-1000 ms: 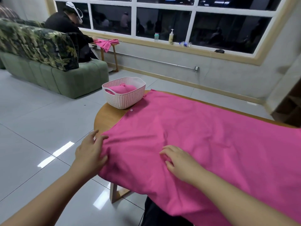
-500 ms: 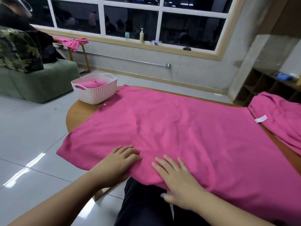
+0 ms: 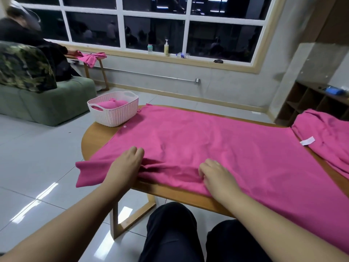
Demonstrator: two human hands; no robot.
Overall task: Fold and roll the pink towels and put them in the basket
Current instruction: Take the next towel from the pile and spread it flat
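Note:
A large pink towel [image 3: 217, 140] lies spread over the wooden table [image 3: 94, 137], its left corner hanging off the near edge. My left hand [image 3: 125, 165] grips a bunched fold of the towel near its left end, fingers curled into the cloth. My right hand [image 3: 217, 174] grips the near hem, fingers curled down into the wrinkles. A white woven basket [image 3: 115, 114] stands at the table's far left and holds a rolled pink towel [image 3: 111, 105]. A second crumpled pink towel [image 3: 326, 133] with a white tag lies at the right end.
A green sofa [image 3: 47, 103] with a patterned cushion stands at the left, with a person seated behind it at a small table that holds another pink cloth [image 3: 90, 58]. Wooden shelves [image 3: 311, 101] stand at the right. My dark-trousered knees [image 3: 179, 233] are below the table edge.
Both hands went from lying flat on the towel to curling into it, and the near hem has been pulled up onto the table, bunching between them. The view shifted right and back.

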